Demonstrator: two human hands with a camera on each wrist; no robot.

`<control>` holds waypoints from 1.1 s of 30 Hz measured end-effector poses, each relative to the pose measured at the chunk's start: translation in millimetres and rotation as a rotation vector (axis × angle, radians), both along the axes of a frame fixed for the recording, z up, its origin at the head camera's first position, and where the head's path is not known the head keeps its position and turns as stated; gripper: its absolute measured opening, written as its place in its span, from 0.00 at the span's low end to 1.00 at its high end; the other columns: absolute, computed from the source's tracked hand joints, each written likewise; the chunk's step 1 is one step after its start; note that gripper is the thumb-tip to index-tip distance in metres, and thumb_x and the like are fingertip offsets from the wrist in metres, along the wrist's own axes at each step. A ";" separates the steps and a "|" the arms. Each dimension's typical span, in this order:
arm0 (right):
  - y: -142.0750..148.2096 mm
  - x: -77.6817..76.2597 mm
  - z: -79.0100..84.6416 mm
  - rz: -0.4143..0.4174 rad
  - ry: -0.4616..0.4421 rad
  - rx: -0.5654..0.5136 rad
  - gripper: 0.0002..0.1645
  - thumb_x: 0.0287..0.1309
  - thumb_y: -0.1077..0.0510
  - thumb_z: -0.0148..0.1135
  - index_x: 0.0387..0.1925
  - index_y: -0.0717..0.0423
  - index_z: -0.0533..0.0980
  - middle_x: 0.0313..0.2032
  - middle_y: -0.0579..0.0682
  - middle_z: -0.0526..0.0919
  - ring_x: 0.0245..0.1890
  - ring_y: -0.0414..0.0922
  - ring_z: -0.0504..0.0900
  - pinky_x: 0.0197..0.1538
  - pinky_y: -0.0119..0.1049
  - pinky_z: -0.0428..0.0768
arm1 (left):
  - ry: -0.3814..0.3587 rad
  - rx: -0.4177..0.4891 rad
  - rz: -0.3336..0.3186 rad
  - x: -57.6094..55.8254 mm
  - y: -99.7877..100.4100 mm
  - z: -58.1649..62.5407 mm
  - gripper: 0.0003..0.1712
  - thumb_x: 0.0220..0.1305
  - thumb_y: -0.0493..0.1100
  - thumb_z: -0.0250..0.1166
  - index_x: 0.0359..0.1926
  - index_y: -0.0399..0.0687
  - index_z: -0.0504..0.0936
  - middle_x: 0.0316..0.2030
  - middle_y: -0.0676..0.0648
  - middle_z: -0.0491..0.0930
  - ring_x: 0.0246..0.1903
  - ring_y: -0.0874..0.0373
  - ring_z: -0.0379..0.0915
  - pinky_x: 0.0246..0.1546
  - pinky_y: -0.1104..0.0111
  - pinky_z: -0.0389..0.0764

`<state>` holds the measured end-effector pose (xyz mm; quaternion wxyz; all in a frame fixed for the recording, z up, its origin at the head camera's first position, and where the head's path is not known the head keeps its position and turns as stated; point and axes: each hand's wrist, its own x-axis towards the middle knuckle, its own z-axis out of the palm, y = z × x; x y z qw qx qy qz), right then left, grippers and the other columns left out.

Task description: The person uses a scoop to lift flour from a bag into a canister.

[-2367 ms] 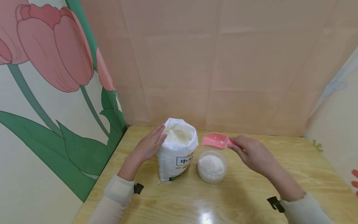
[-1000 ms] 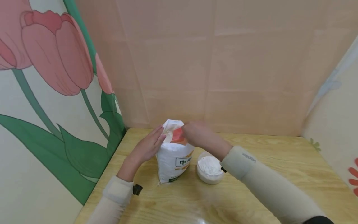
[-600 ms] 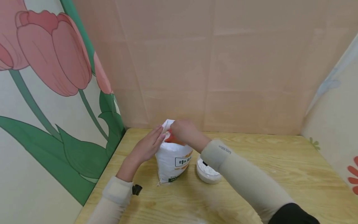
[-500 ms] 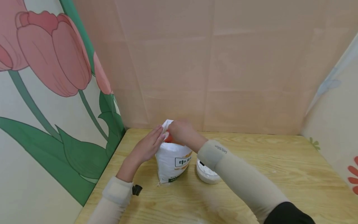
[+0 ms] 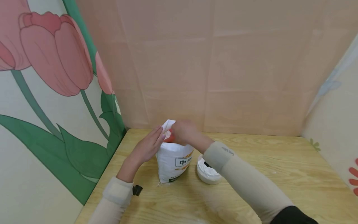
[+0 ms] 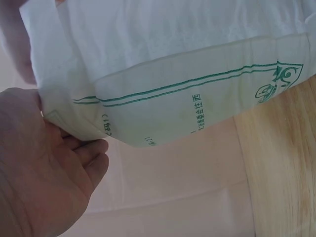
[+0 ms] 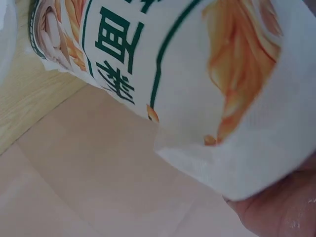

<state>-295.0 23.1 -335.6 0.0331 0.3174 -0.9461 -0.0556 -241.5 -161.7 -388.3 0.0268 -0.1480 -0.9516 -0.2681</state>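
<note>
A white flour bag (image 5: 174, 158) stands upright on the table with its top rolled open. My left hand (image 5: 149, 145) grips its left rim; in the left wrist view the fingers (image 6: 96, 165) curl at the bag's edge. Over the bag's mouth, my right hand (image 5: 184, 132) holds a pink scoop (image 5: 169, 137) whose blade dips inside, looking reddish there. The scoop's handle is hidden by the hand. Just right of the bag sits a clear round bowl (image 5: 207, 180) with white flour (image 5: 205, 168), partly covered by the right sleeve.
The wooden table (image 5: 265, 165) ends behind the bag at a pinkish-beige backdrop (image 5: 237, 77). A tulip-painted wall (image 5: 56, 124) rises on the left, and another decorated wall (image 5: 335, 124) stands on the right.
My right hand has carried the scoop leftward from above the bowl into the bag's mouth. Lately it shifts only slightly there. The left hand stays at the rim.
</note>
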 end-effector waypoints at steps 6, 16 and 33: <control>17.4 4.1 12.6 -0.029 -0.035 -0.044 0.21 0.65 0.39 0.63 0.28 0.51 0.81 0.32 0.49 0.84 0.30 0.47 0.80 0.37 0.44 0.83 | 0.005 -0.010 0.006 0.4 -0.1 1.9 0.37 0.81 0.62 0.38 0.80 0.47 0.53 0.80 0.46 0.50 0.79 0.49 0.44 0.76 0.49 0.52; 57.8 25.2 22.5 0.047 -0.031 -0.292 0.13 0.70 0.53 0.61 0.29 0.53 0.81 0.28 0.48 0.81 0.29 0.47 0.78 0.33 0.42 0.77 | 0.009 0.004 0.010 1.1 0.8 1.2 0.37 0.81 0.61 0.39 0.80 0.47 0.52 0.80 0.46 0.50 0.79 0.48 0.44 0.76 0.48 0.53; 102.3 59.6 11.2 0.113 0.068 -0.574 0.10 0.68 0.52 0.65 0.39 0.55 0.84 0.35 0.48 0.85 0.36 0.47 0.83 0.44 0.47 0.83 | 0.022 0.003 -0.008 3.0 1.9 -0.6 0.38 0.81 0.62 0.37 0.79 0.43 0.53 0.80 0.44 0.50 0.79 0.49 0.43 0.77 0.51 0.51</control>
